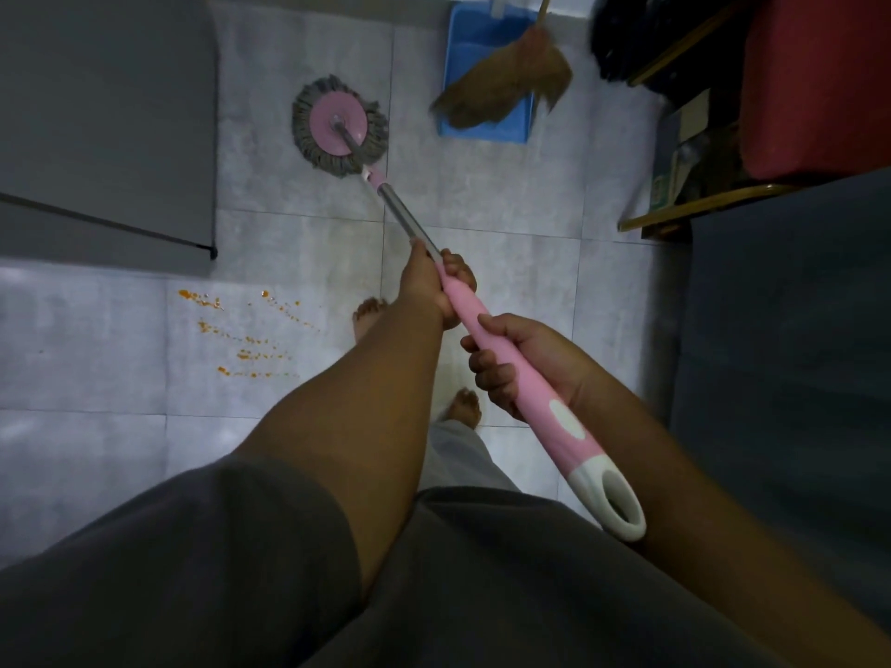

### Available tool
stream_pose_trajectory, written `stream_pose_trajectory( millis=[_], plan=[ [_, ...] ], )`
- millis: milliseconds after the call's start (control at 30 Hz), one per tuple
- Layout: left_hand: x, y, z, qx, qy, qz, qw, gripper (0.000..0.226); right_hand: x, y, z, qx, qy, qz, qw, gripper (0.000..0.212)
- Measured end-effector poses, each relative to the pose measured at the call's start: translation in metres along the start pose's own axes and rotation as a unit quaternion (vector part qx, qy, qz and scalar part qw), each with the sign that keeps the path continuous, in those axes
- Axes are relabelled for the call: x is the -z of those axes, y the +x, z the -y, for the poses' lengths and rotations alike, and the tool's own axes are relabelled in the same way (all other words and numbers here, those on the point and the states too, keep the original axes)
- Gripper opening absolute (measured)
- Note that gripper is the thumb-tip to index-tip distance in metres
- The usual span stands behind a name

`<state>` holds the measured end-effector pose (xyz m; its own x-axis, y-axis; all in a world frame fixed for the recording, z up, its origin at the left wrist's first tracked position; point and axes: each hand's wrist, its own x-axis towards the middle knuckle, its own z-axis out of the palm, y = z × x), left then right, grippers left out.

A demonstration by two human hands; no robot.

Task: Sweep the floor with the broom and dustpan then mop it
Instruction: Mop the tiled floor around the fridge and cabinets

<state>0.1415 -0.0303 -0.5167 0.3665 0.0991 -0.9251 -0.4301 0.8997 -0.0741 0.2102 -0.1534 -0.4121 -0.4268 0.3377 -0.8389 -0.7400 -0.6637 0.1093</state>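
Both hands hold a pink-handled mop [501, 364]. My left hand [429, 286] grips the shaft where the pink grip meets the steel tube. My right hand [525, 364] grips the pink grip lower down, nearer my body. The round mop head [337, 125], pink disc with grey strands, lies flat on the grey floor tiles ahead. A straw broom [506, 84] leans over a blue dustpan [482, 55] at the far wall. Orange stains [241, 330] spatter the tiles to my left.
A grey cabinet or appliance [106, 118] fills the upper left. Dark furniture [786, 306] and a wooden frame with a red object [815, 84] crowd the right. My bare feet [465, 407] stand on the tiles below the mop shaft.
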Motion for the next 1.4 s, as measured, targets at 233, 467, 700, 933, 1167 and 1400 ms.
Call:
stream_pose_trajectory(
  millis=[233,467,700,933,1167,1400],
  plan=[
    [-0.024,0.018,-0.045,-0.017,0.033,-0.019,0.999,0.053,-0.021,0.029,0.044,-0.004,0.002,0.006,1.0,0.027],
    [-0.073,0.053,-0.147,-0.068,0.063,-0.035,0.995,0.05,-0.08,0.079,0.129,0.023,0.004,0.048,0.999,0.031],
    [-0.104,0.077,-0.207,-0.116,0.041,-0.009,0.992,0.046,-0.119,0.11,0.19,0.057,0.005,0.104,0.993,0.048],
    [-0.082,0.07,-0.179,-0.076,0.061,-0.022,0.995,0.049,-0.103,0.104,0.158,0.036,0.016,0.084,0.996,0.037],
    [-0.041,0.033,-0.093,-0.049,0.104,-0.002,0.993,0.043,-0.053,0.057,0.087,0.026,0.017,0.044,0.999,0.038],
    [0.025,-0.005,0.01,-0.038,0.074,0.004,0.997,0.018,0.007,-0.012,-0.002,0.004,-0.029,-0.03,0.999,0.039]
  ],
)
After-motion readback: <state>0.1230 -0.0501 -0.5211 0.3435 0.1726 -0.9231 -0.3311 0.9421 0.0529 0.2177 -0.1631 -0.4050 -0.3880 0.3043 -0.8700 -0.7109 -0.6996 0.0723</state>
